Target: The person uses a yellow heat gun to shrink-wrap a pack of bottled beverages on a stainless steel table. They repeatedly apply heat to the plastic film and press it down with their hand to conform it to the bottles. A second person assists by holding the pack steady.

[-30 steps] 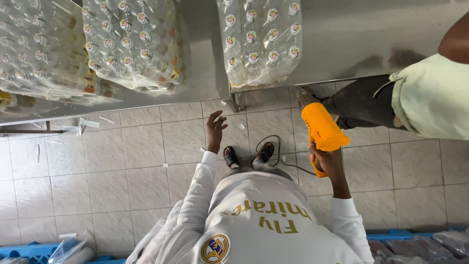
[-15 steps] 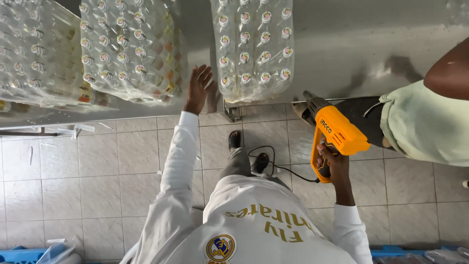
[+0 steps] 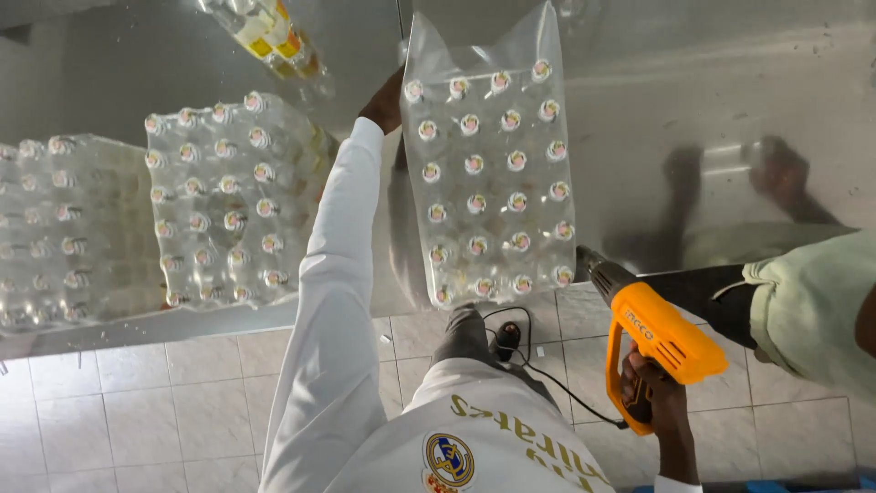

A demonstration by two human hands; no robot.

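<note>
The person stood at a shiny steel table, and the plastic-wrapped pack of small bottles lay on it straight ahead at twelve o'clock, its near end at the table's edge. The left hand had reached out to the pack's far left corner, at about eleven o'clock, and rested against the loose film there; I could not tell how its fingers lay, since the pack and sleeve hid them. The right hand, low at four o'clock, had its fingers wrapped tight round the grip of an orange heat gun, the nozzle aimed at the pack's near right corner and just short of it.

To my eye that pack would be heavy and floppy, the film slick and easily torn, so the firm bottle rows at its sides seemed the better hold than the slack ears of plastic. Two more wrapped packs sat at nine to ten o'clock. Another person's leg stood at three o'clock.
</note>
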